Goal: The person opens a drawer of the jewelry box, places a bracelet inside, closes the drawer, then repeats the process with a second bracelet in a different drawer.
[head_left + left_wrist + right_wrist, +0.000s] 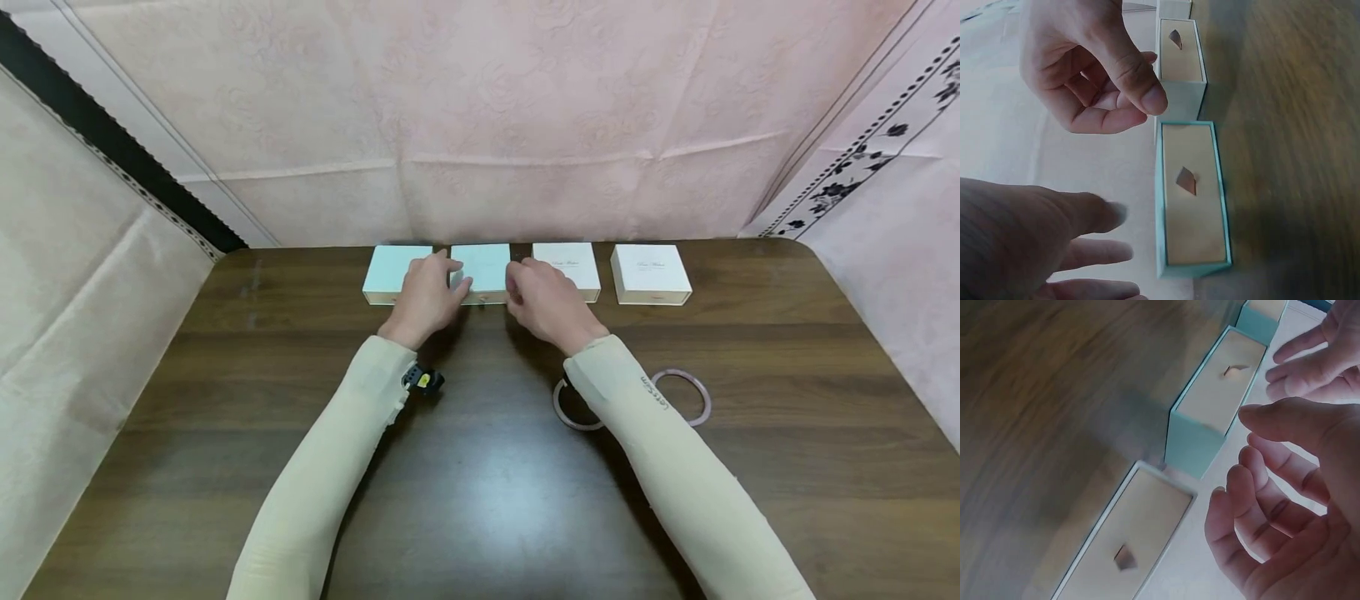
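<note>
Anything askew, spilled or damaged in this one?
Nothing stands out: the two teal boxes and two white boxes form a roughly even row, with no spill or visible damage. The two pale rings lie apart from them, partly hidden by the right sleeve.

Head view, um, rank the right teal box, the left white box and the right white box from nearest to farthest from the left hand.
From the left hand:
1. Right teal box: just right, on its thumb side.
2. Left white box: farther right, partly hidden by the right hand.
3. Right white box: at the row's right end.
</note>
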Available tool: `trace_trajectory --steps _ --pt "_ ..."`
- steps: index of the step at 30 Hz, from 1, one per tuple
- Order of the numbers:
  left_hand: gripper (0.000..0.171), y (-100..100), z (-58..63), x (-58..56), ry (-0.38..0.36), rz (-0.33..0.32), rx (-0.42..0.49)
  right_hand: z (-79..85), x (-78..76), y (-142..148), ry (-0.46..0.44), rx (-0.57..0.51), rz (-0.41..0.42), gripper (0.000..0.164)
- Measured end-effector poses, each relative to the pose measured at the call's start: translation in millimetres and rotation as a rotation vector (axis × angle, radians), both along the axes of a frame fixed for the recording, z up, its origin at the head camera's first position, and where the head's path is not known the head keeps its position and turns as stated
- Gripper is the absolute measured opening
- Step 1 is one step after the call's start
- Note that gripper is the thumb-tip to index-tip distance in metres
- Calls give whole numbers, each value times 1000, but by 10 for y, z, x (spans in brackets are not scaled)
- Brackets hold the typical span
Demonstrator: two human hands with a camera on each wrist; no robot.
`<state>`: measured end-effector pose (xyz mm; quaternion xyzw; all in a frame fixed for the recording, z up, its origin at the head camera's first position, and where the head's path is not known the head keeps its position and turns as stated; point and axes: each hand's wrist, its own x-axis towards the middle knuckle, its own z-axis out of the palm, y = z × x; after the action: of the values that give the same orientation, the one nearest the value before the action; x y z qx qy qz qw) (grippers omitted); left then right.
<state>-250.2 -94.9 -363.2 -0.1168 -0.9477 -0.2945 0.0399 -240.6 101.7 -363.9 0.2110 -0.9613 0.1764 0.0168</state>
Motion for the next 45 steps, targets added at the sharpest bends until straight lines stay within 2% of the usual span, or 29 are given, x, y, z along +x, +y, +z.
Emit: trace_trajectory --steps 3,6,13,19,25,30,35,39,45 --pt "32 57 7 12 90 7 35 3 24 52 15 -13 -4 2" --pt "28 134 -7 7 141 18 81 -1 54 121 41 -20 -10 5" --pt "26 366 -79 -36 128 -13 182 -47 75 305 84 -31 -27 7" --pt "27 561 -85 -95 95 -46 191 -72 57 472 93 -17 -59 9" --pt "27 742 -65 -164 19 -100 145 -109 36 629 80 -24 -96 10" --pt "21 862 -114 -189 17 -132 86 -128 27 751 85 -7 -86 13" --pt "32 946 -154 -200 2 -126 57 -134 10 837 72 13 -77 14" --pt "16 984 -164 -199 -13 -128 28 -128 4 851 69 12 -77 12" --pt "41 991 -163 -160 -28 -160 8 -94 2 810 77 6 -89 10"
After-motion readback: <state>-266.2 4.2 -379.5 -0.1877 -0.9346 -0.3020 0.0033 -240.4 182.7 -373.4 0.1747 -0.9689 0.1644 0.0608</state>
